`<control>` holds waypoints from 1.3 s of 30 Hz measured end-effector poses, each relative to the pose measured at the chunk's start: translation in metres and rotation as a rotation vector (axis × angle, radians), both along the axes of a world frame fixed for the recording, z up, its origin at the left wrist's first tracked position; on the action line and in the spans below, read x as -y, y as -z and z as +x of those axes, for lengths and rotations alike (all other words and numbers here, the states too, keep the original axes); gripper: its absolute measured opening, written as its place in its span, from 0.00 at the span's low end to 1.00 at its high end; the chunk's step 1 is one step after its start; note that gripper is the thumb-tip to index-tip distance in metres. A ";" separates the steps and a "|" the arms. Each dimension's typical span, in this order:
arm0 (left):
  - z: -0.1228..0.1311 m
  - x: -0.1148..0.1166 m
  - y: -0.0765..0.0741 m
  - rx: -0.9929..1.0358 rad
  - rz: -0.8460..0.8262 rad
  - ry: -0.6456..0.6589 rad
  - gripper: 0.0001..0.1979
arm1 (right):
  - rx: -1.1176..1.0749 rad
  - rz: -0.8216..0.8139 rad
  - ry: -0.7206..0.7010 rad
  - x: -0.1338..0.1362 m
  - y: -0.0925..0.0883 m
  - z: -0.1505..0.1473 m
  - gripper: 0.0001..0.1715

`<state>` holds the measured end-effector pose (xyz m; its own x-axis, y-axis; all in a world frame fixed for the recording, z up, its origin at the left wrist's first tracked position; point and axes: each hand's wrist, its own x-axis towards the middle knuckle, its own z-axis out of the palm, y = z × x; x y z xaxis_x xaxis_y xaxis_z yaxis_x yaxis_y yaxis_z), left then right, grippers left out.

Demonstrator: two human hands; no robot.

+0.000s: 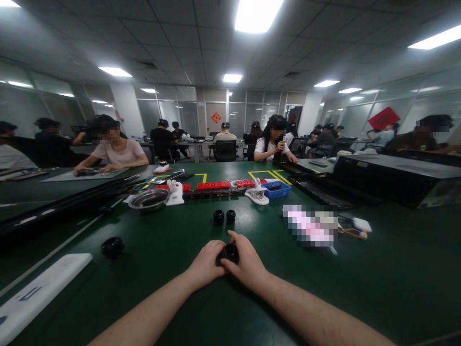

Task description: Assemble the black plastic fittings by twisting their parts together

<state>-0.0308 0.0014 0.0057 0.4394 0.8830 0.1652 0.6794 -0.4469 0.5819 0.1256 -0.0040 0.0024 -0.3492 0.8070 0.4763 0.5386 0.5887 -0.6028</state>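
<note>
Just above the green table, both my hands close around a black round hollow part [229,254] that looks like a lens barrel. My left hand [206,262] wraps its left side. My right hand [248,262] grips the other side, thumb across the front and index finger pointing away. Much of the part is hidden by my fingers. Two smaller black round parts, the left one [218,217] and the right one [231,216], stand side by side beyond my hands. Off to the left sits another black round part [113,247].
A metal bowl [149,199], white clips [257,192], a red strip of blocks [215,185] and a blue tray [277,190] line the table's far side. A white slab [43,293] lies left. Black casings [392,178] stand right. Co-workers sit across the table.
</note>
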 end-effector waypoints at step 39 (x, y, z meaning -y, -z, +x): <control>0.000 -0.002 0.004 -0.006 0.032 0.020 0.17 | -0.038 -0.071 -0.056 0.002 0.001 0.002 0.41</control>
